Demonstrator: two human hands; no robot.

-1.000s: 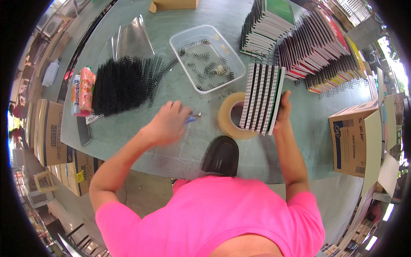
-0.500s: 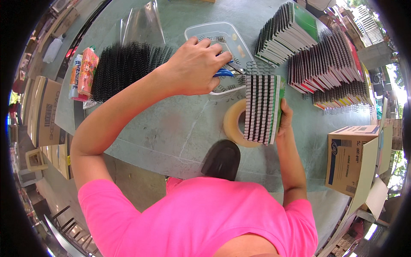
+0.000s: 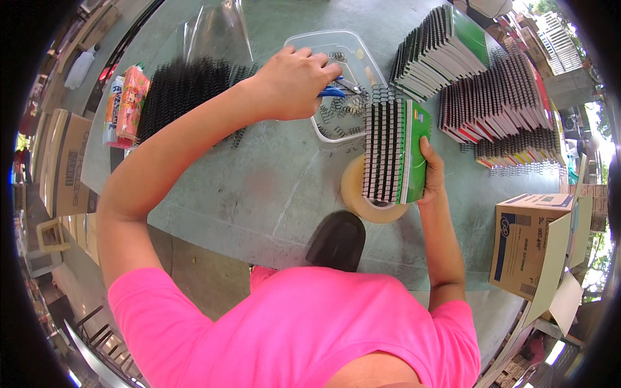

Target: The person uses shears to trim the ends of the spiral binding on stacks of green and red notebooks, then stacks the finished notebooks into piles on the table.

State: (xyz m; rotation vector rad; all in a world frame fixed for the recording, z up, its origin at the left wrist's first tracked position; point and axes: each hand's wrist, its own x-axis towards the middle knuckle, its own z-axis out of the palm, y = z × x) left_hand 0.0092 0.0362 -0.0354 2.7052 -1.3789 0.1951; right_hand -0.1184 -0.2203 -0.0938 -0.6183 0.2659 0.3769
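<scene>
My left hand [image 3: 296, 83] is closed around blue-handled pliers [image 3: 332, 92], whose metal jaws point right, towards the notebooks. My right hand [image 3: 432, 172] grips a small stack of green-covered spiral notebooks [image 3: 414, 150] from its right side, thumb on the cover. The stack's black coil spines face left, and loose coil ends [image 3: 381, 94] stick out past its far edge, close to the pliers. Beneath the pliers lies a clear plastic tub [image 3: 328, 36] with cut bits of coil inside. Under the near end of the stack is a roll of tape [image 3: 353, 187].
Black coils [image 3: 187, 90] lie in a heap at the left, beside an orange packet [image 3: 133, 103]. Piles of green notebooks [image 3: 440, 55] and red notebooks [image 3: 495, 97] stand at the far right. An open cardboard box [image 3: 521, 246] is at the right; a dark rounded object [image 3: 337, 240] sits near me.
My left hand and the pliers have moved slightly away from me. The notebook stack has moved slightly away and turned, showing more green cover.
</scene>
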